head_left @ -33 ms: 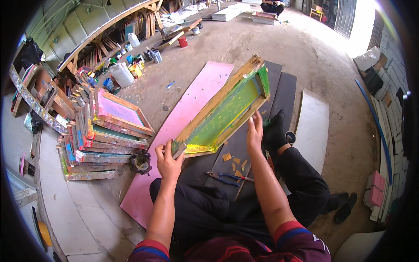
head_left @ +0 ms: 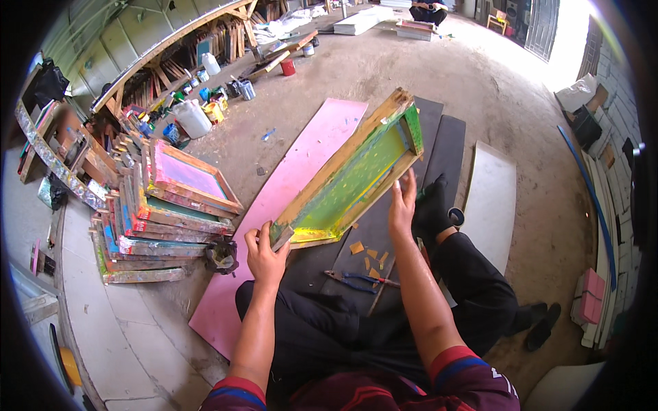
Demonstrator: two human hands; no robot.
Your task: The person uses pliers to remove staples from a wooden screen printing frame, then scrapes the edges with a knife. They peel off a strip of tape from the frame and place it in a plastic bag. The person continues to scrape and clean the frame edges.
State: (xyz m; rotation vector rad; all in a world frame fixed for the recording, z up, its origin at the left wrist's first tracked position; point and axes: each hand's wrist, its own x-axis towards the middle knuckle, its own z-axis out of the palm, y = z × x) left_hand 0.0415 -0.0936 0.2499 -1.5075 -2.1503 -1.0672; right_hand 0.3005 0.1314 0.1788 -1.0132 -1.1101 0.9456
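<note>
Both hands hold up a wooden screen-printing frame (head_left: 327, 183) at a slant above my lap; its mesh (head_left: 353, 179) is stained green and yellow. My left hand (head_left: 266, 252) is closed around the lower left corner. Along the right-hand rail, my right hand (head_left: 402, 205) holds the frame with fairly straight fingers; part of its grip is hidden. Below lies a dark board (head_left: 312, 264) with pliers (head_left: 361, 281) with blue handles and several brown scraps (head_left: 357, 247) on it. A roll of tape (head_left: 456, 216) sits by my foot.
Left of me rises a stack of paint-stained frames (head_left: 171, 226), with a black bag (head_left: 221, 255) beside it. A pink board (head_left: 312, 147) and a white board (head_left: 490, 205) lie on the floor. Paint containers (head_left: 192, 118) stand farther back; a person (head_left: 430, 10) sits at the far end.
The held frame has tipped very slightly, its far end a little lower. My right hand has slid up a touch along the rail; my left hand keeps its place.
</note>
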